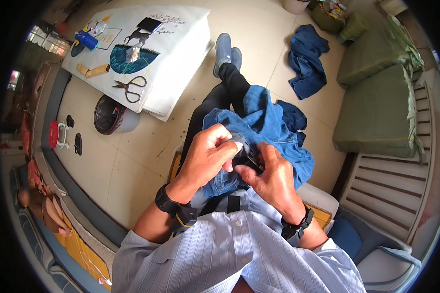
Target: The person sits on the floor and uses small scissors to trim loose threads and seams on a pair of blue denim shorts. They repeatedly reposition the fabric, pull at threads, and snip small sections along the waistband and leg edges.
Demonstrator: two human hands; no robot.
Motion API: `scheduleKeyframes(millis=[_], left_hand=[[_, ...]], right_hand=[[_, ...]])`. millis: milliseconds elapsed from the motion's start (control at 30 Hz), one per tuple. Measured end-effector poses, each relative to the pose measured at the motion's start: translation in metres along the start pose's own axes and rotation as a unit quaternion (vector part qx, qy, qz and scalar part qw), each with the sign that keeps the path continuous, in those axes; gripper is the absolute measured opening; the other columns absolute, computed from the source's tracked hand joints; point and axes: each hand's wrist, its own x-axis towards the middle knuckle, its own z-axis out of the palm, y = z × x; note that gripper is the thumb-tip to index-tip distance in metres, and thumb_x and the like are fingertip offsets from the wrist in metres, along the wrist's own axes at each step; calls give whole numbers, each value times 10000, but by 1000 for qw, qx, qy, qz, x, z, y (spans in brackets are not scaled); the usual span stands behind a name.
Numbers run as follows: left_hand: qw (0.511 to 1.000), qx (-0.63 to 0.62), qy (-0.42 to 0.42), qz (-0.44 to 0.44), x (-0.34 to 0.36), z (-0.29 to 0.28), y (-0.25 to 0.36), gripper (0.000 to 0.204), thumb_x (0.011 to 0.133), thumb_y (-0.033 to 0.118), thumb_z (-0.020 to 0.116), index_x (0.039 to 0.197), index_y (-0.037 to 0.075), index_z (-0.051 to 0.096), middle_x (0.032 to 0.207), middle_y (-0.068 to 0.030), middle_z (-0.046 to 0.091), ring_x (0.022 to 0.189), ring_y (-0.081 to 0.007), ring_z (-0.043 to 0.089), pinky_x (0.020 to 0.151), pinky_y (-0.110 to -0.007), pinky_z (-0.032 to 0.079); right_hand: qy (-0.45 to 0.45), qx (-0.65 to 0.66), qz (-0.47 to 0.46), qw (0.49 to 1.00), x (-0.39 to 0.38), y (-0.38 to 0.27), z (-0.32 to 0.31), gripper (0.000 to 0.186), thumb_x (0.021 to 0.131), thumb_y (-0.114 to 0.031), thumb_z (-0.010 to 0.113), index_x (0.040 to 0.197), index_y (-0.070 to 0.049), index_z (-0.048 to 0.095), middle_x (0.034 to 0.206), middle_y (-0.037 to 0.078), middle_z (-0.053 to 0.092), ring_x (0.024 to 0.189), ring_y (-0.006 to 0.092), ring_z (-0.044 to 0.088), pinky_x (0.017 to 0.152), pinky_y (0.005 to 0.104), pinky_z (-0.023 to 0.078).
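Blue denim jeans (274, 122) lie across my lap over my dark-trousered legs (205, 112). My left hand (212, 161) is closed on a grey and blue part of the jeans at their upper left, thumb against the bent index finger. My right hand (271, 178) is curled at the same bunched part, thumb toward the left hand, beside something black (249, 162) that is partly hidden and too small to name. My grey slip-on shoes (223, 51) are beyond the lap.
A low table (181, 49) at upper left bears scissors (127, 85) and a blue bottle (87, 40); a bin (120, 115) stands below it. More jeans (308, 58) lie on the floor. Green covered bundles (371, 117) and a slatted bench (386, 190) are right. A person's legs (56, 215) show far left.
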Motion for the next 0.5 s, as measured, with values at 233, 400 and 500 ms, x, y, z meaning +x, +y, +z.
scheduleKeyframes(millis=[233, 400, 500], left_hand=[[995, -81, -6, -59, 3, 4, 8, 215, 1013, 156, 728, 857, 54, 622, 758, 3, 621, 553, -67, 589, 497, -228, 483], [993, -96, 4, -73, 4, -10, 8, 183, 1039, 156, 712, 899, 59, 643, 797, 10, 607, 561, -77, 565, 516, -230, 504], [991, -112, 11, -69, 7, -19, 8, 171, 1040, 156, 717, 915, 66, 643, 809, 19, 599, 592, -68, 548, 518, -231, 492]], right_hand=[[39, -40, 51, 997, -1, 12, 13, 508, 812, -87, 790, 1280, 2, 613, 967, 222, 713, 784, 382, 725, 752, 431, 573], [-16, 188, 114, 975, 0, 27, 7, 416, 833, 20, 745, 1234, -10, 636, 897, 67, 673, 686, 165, 622, 640, 322, 493], [-33, 375, 145, 915, 4, 33, 4, 387, 825, 77, 731, 1190, -34, 666, 877, -35, 597, 681, 60, 502, 599, 263, 409]])
